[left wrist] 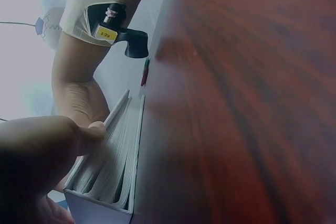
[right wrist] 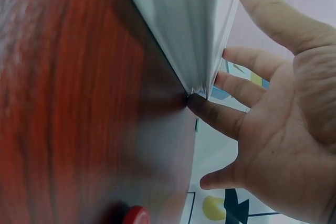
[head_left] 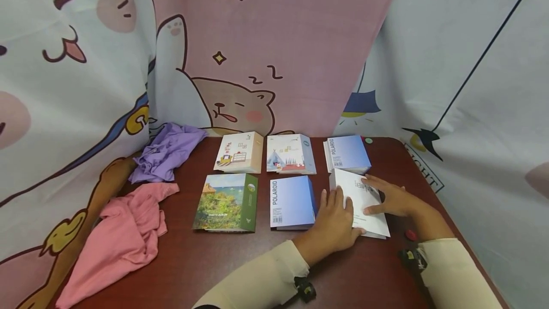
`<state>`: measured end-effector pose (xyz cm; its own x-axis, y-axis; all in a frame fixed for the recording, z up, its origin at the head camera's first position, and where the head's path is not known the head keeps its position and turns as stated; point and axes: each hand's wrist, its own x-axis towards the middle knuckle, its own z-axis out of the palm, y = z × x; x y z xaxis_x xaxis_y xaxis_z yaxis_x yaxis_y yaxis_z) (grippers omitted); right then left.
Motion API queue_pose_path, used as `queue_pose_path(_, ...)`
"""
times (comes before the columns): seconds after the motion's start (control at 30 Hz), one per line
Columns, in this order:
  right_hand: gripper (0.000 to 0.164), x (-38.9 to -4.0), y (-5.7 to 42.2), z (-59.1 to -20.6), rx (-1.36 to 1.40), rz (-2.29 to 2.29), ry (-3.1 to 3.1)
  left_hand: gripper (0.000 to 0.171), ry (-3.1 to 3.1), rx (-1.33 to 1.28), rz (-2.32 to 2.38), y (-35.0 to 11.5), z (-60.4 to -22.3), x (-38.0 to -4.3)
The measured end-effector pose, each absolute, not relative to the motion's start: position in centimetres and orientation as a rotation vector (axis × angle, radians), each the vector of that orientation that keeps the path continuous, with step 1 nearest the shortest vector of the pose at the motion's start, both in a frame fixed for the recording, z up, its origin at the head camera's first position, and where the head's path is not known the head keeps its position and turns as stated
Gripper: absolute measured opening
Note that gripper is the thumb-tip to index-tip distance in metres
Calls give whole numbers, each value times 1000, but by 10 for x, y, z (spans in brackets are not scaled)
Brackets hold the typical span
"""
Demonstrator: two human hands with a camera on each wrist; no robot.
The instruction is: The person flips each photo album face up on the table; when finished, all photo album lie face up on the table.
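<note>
Lying right of centre between both hands, the white album slants lengthwise from upper left toward lower right. The left hand and right hand both touch it, fingers extended rather than curled round it. A blue POLAROID album crowds it just above, a second POLAROID album lies left, a red cap right.

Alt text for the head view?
A person's left hand and right hand touch a white album on a dark table. Five other albums lie beside and behind it; pink cloth and purple cloth lie crumpled at left.
</note>
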<state>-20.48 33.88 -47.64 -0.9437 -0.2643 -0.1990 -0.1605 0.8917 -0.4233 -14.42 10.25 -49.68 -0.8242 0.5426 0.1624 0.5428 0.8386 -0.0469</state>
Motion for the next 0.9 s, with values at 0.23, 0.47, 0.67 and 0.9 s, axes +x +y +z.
queue_pose_path(0.23, 114, -206, 341, -479, -326, -614, 2800, 87, -2859, -826, 6, 105, -496, -143)
queue_pose_path(0.47, 115, -206, 339, -477, -322, -600, 2820, 91, -2891, -839, -89, 87, -494, -147)
queue_pose_path(0.67, 110, -202, 323, -460, -327, -600, 2901, 96, -2888, -852, -191, 57, -490, -150)
queue_pose_path(0.9, 103, -209, 285, -451, -401, -656, 2889, 99, -2930, -826, -259, 18, -491, -151)
